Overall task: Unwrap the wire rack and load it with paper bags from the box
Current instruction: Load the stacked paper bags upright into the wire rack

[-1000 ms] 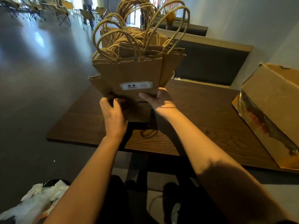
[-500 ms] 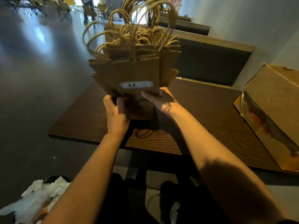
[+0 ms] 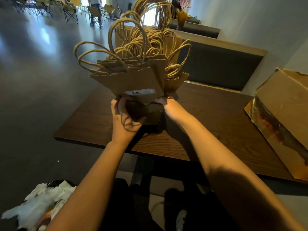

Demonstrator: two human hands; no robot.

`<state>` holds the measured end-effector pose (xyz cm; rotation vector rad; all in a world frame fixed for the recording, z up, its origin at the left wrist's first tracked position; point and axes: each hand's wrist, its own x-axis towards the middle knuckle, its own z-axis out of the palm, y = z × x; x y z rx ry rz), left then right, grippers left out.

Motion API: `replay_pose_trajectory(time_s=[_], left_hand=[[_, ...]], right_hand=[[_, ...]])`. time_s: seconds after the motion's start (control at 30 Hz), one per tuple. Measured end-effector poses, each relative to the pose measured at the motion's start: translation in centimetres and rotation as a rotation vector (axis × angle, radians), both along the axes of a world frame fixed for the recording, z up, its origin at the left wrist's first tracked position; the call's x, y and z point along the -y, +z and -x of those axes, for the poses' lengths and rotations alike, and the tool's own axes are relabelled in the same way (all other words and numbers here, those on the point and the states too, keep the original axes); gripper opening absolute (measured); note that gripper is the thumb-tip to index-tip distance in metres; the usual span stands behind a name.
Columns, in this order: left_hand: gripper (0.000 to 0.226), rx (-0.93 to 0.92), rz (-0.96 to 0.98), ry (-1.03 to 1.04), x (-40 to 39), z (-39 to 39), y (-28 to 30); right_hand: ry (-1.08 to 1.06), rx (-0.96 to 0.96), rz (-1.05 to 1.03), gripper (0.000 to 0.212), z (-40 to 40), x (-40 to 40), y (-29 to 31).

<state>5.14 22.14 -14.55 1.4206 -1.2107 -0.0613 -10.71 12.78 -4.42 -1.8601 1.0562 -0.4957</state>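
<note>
A thick bundle of brown paper bags (image 3: 133, 80) with twisted rope handles stands upright over the wooden table (image 3: 208, 117), leaning slightly left. The front bag carries a white price label (image 3: 140, 92). My left hand (image 3: 123, 120) grips the bundle's lower left corner, fingers curled up around it. My right hand (image 3: 168, 105) holds the lower right side, its fingertips hidden behind the bags. A dark shape (image 3: 146, 114) sits under the bags between my hands; I cannot tell whether it is the wire rack. The cardboard box (image 3: 283, 114) lies at the table's right end.
Crumpled white wrapping (image 3: 38, 202) lies on the floor at lower left. A dark padded bench (image 3: 220, 67) runs behind the table against the wall. Folding chairs (image 3: 95, 14) and a person stand far back across the grey floor.
The bundle has tipped to the left and its handles have swung. My left hand has turned and closed around the lower corner; my right hand has slid further behind the bags.
</note>
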Motion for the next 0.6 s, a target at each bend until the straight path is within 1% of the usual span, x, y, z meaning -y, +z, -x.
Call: replay_pose_trajectory(time_s=[0.03,0.07,0.1,0.13,0.17,0.2,0.23,0.27,0.3,0.33,0.37,0.43,0.5,0.53,0.6], left_hand=[[0.087,-0.066,0.035,0.017,-0.3,0.2,0.5],[0.087,-0.128,0.055,0.047,-0.6,0.4,1.2],[0.086,-0.175,0.073,0.067,-0.8,0.7,2.1],[0.080,-0.212,0.102,0.074,-1.1,0.8,3.0],[0.070,-0.233,0.143,0.082,-1.2,0.8,3.9],[0.054,-0.241,0.179,0.102,-1.3,0.6,4.7],[0.039,-0.231,0.206,0.127,-1.3,0.2,5.4],[0.031,-0.211,0.214,0.150,-1.2,-0.2,5.8],[0.030,-0.177,0.209,0.168,-1.3,-0.5,6.2],[0.031,-0.141,0.185,0.193,-1.2,-0.8,6.4],[0.031,-0.108,0.166,0.212,-1.2,-1.0,6.5],[0.029,-0.060,0.137,0.233,-1.1,-1.2,6.8],[0.036,-0.016,0.118,0.248,-0.9,-1.2,6.9],[0.041,0.006,0.111,0.253,-0.9,-1.2,7.0],[0.046,0.046,0.100,0.260,-0.9,-1.3,6.9]], right_hand=[[-0.011,0.022,-0.024,0.062,0.1,0.1,-0.1],[-0.026,0.070,-0.065,0.051,0.2,-0.1,-0.1],[-0.052,0.144,-0.118,0.036,0.3,-0.2,-0.1],[-0.077,0.204,-0.169,0.023,0.4,-0.4,-0.1],[-0.093,0.233,-0.195,0.019,0.5,-0.4,-0.2],[-0.106,0.226,-0.177,0.020,0.6,-0.3,-0.5],[-0.119,0.196,-0.137,0.029,0.6,-0.4,-0.7],[-0.122,0.161,-0.097,0.045,0.7,-0.5,-0.8],[-0.105,0.123,-0.073,0.059,0.8,-0.4,-0.8],[-0.089,0.071,-0.035,0.064,0.8,-0.6,-0.7],[-0.081,0.029,0.021,0.062,0.9,-1.1,-0.4],[-0.077,0.037,0.069,0.054,1.1,-1.2,-0.3],[-0.065,0.038,0.124,0.042,1.5,-0.9,-0.4],[-0.082,0.025,0.181,0.040,1.7,-1.0,-0.3],[-0.112,-0.017,0.313,0.042,2.0,-1.1,-0.5]])
